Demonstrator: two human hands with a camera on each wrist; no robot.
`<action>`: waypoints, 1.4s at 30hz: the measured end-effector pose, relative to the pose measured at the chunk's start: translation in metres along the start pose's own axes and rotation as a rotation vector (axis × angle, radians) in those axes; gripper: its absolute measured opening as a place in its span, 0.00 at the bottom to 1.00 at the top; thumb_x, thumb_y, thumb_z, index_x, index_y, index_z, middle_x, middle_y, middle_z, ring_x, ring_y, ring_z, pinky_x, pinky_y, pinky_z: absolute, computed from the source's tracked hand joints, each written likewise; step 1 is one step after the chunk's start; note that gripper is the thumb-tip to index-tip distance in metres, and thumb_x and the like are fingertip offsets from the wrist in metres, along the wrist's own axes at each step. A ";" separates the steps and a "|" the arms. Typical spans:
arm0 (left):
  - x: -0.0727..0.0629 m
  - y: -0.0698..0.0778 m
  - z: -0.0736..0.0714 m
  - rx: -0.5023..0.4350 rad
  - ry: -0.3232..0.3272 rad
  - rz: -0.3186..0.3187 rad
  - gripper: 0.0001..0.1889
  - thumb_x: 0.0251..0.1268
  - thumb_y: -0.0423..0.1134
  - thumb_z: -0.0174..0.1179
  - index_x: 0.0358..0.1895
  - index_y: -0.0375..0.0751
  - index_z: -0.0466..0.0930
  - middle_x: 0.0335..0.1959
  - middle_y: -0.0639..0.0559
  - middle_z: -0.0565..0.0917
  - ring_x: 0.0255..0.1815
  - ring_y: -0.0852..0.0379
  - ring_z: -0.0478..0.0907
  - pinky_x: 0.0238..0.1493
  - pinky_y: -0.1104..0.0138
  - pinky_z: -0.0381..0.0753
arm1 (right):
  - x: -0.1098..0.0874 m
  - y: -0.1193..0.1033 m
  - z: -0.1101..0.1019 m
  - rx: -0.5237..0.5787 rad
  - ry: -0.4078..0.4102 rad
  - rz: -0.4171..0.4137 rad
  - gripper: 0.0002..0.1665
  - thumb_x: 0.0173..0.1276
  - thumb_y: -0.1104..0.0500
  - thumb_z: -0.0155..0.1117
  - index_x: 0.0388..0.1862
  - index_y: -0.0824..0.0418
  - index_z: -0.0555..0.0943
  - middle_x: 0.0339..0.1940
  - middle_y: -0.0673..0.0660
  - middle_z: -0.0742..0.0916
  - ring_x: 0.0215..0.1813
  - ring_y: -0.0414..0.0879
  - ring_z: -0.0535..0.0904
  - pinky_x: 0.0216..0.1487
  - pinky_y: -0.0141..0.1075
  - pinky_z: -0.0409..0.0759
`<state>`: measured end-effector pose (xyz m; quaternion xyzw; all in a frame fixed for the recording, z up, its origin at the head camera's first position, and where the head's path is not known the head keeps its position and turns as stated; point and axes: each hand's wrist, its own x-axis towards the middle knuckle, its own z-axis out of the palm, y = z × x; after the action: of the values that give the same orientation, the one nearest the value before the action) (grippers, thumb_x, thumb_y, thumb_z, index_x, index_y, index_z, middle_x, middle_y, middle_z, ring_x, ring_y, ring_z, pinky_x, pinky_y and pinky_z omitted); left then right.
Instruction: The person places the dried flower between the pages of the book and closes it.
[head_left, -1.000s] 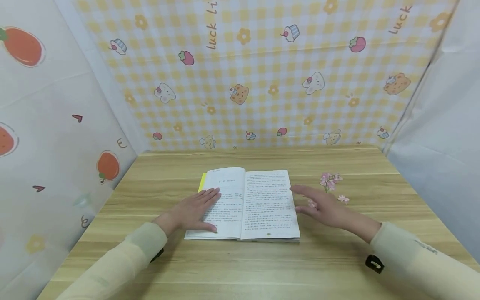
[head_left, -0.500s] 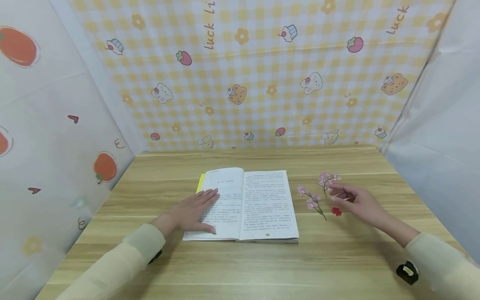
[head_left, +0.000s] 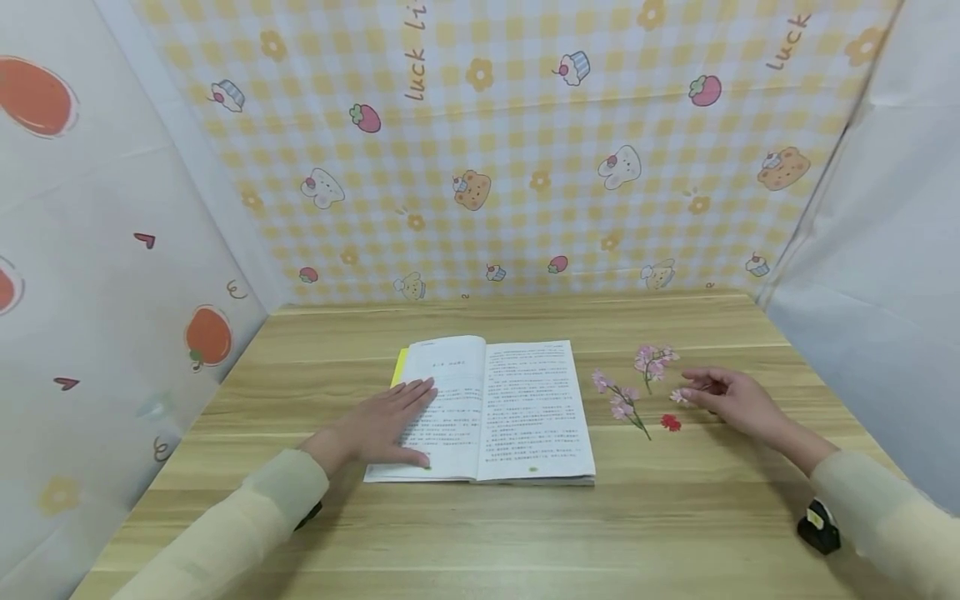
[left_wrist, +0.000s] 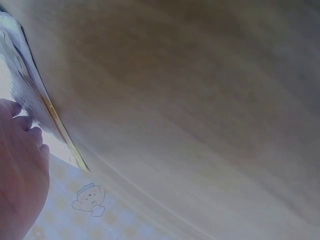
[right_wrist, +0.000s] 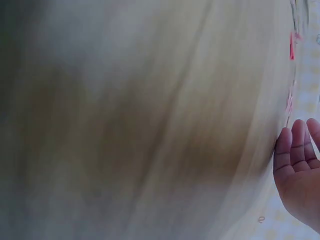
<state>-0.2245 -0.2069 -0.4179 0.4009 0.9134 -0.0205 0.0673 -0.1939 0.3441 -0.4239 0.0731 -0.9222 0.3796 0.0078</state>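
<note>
An open book [head_left: 536,400] lies on the wooden table with printed pages up. My left hand [head_left: 378,423] rests on its left page, fingers extended and thumb spread; in the left wrist view the fingers of the left hand [left_wrist: 22,165] are beside the page edges [left_wrist: 40,100]. My right hand [head_left: 735,404] is low over the table right of the book, fingers bent. At its thumb and index tips is a pale pink flower [head_left: 679,397]; whether they pinch it is unclear. Several fingers of the right hand [right_wrist: 300,165] show in the right wrist view.
Between the book and my right hand lie two pink flower sprigs [head_left: 624,404] and a small red flower [head_left: 671,422]. Behind the wooden table [head_left: 480,533] hangs a yellow checked cloth [head_left: 480,150]. White cloth walls stand left and right.
My right hand has left the book's right edge and moved right to the pale flower, uncovering the sprigs and the red flower. The left hand has stayed on the page.
</note>
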 end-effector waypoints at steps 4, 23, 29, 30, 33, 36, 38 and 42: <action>0.000 0.000 0.000 -0.009 -0.002 -0.008 0.59 0.54 0.81 0.41 0.78 0.36 0.44 0.79 0.44 0.46 0.78 0.48 0.42 0.75 0.56 0.46 | 0.005 0.006 0.001 -0.026 -0.011 -0.001 0.29 0.69 0.50 0.65 0.58 0.71 0.77 0.43 0.59 0.84 0.41 0.44 0.77 0.35 0.31 0.77; 0.000 0.000 0.003 -0.018 -0.002 -0.030 0.60 0.53 0.82 0.41 0.78 0.39 0.43 0.79 0.46 0.44 0.78 0.50 0.41 0.75 0.58 0.45 | 0.011 0.012 0.008 -0.143 0.040 -0.056 0.20 0.66 0.53 0.68 0.50 0.66 0.84 0.36 0.53 0.86 0.36 0.44 0.77 0.34 0.34 0.76; 0.001 -0.001 0.005 -0.024 -0.002 -0.024 0.60 0.53 0.82 0.41 0.78 0.38 0.43 0.79 0.46 0.44 0.78 0.50 0.41 0.75 0.58 0.45 | 0.010 0.011 0.009 -0.138 0.033 -0.028 0.18 0.66 0.51 0.68 0.47 0.63 0.86 0.40 0.58 0.87 0.40 0.48 0.80 0.38 0.39 0.78; 0.001 -0.001 0.005 -0.024 0.000 -0.022 0.60 0.53 0.81 0.41 0.78 0.38 0.43 0.79 0.46 0.44 0.78 0.49 0.41 0.75 0.57 0.45 | 0.010 0.011 0.009 -0.136 0.033 -0.023 0.18 0.66 0.51 0.68 0.47 0.63 0.86 0.41 0.58 0.87 0.40 0.49 0.80 0.39 0.40 0.78; 0.001 -0.001 0.005 -0.024 0.006 -0.016 0.60 0.54 0.81 0.42 0.78 0.38 0.43 0.79 0.45 0.45 0.78 0.49 0.42 0.75 0.57 0.46 | 0.010 0.010 0.010 -0.132 0.035 -0.015 0.18 0.65 0.50 0.69 0.45 0.62 0.87 0.42 0.60 0.87 0.41 0.50 0.81 0.40 0.42 0.78; 0.001 -0.001 0.005 -0.023 -0.001 -0.023 0.60 0.53 0.81 0.41 0.78 0.39 0.42 0.79 0.46 0.43 0.78 0.50 0.41 0.75 0.58 0.45 | 0.010 0.010 0.010 -0.122 0.038 -0.006 0.16 0.65 0.50 0.69 0.42 0.62 0.88 0.41 0.59 0.88 0.40 0.49 0.81 0.40 0.41 0.78; 0.001 -0.001 0.005 -0.023 -0.004 -0.026 0.60 0.53 0.82 0.41 0.78 0.39 0.42 0.79 0.47 0.43 0.78 0.50 0.40 0.75 0.58 0.45 | 0.009 0.010 0.009 -0.107 0.035 0.002 0.15 0.65 0.51 0.69 0.41 0.61 0.88 0.40 0.58 0.88 0.40 0.48 0.80 0.40 0.39 0.78; 0.001 -0.001 0.005 -0.018 -0.011 -0.032 0.60 0.52 0.82 0.39 0.78 0.39 0.42 0.79 0.47 0.43 0.78 0.51 0.40 0.75 0.58 0.44 | 0.008 0.008 0.007 -0.057 0.017 0.036 0.15 0.66 0.52 0.68 0.42 0.62 0.87 0.40 0.57 0.88 0.40 0.45 0.80 0.38 0.33 0.77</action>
<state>-0.2257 -0.2071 -0.4234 0.3854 0.9195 -0.0157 0.0756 -0.2025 0.3438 -0.4343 0.0529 -0.9337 0.3539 0.0109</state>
